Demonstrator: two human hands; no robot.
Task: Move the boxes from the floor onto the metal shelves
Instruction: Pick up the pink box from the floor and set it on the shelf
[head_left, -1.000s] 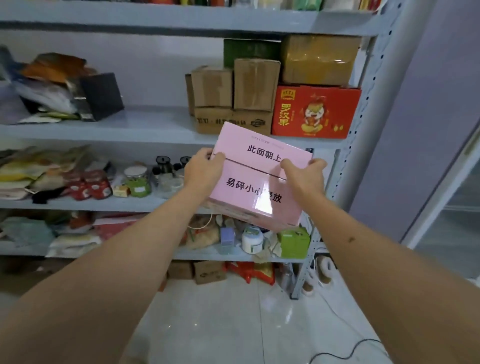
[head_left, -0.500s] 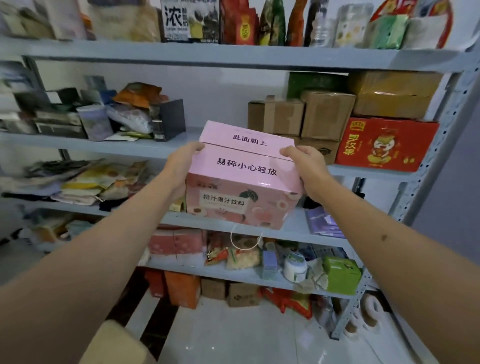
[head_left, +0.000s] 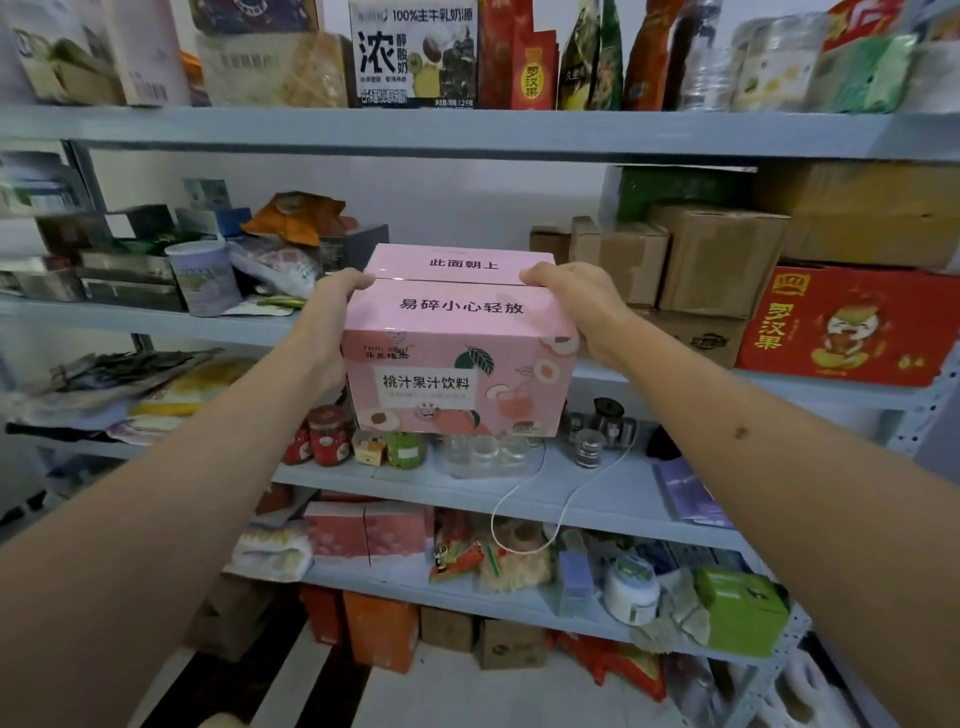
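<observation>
- Left hand (head_left: 332, 317): fingers curled over the top left edge of the pink juice-drink box (head_left: 460, 358), palm against its left side.
- Right hand (head_left: 582, 306): fingers hooked over the top right edge, palm against the right side.
- Pink juice-drink box: held upright between both hands, in the air in front of the grey metal shelves (head_left: 467, 132), printed front toward the camera, black Chinese lettering on the lid.
- Shelf level behind the box: brown cardboard boxes (head_left: 675, 260) to the right, then a red carton (head_left: 847, 325) with yellow print; a heap of bags and a pale tub (head_left: 202, 275) to the left.
- Level below: red-lidded jars (head_left: 327, 434), clear glass jars (head_left: 488, 452), a loop of white cord (head_left: 524, 519) hanging over the edge.
- Lower level: green box (head_left: 743, 610) at right, pink cartons (head_left: 369, 530).
</observation>
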